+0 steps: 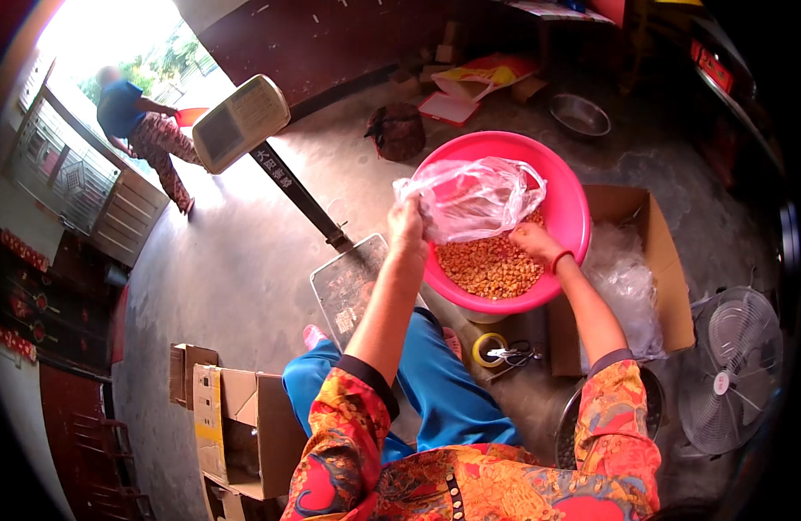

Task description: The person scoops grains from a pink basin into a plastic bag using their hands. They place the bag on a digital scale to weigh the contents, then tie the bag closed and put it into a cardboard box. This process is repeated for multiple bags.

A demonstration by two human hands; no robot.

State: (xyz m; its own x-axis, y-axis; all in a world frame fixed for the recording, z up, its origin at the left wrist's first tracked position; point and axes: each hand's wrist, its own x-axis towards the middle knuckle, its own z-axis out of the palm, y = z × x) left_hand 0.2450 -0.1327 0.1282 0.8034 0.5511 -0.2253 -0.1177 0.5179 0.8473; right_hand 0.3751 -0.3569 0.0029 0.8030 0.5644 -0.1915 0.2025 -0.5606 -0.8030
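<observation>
A large pink plastic basin [573, 195] stands in front of me, with a layer of small orange-brown kernels or nuts [495, 270] in its lower part. My left hand [408, 225] grips the gathered edge of a clear plastic bag [482, 195] over the basin's left side. The bag spreads across the basin and hides some of the contents. My right hand [536, 242] is at the bag's lower right edge, just above the kernels, its fingers curled; whether they pinch the bag or hold kernels cannot be told.
Left of the basin stands a platform scale [348, 273]. To the right are a cardboard box [667, 273] of clear bags and a fan [729, 371]. Yellow tape [488, 350] and scissors [514, 353] lie below. A person [146, 124] walks near the doorway. Cardboard boxes [277, 436] stand lower left.
</observation>
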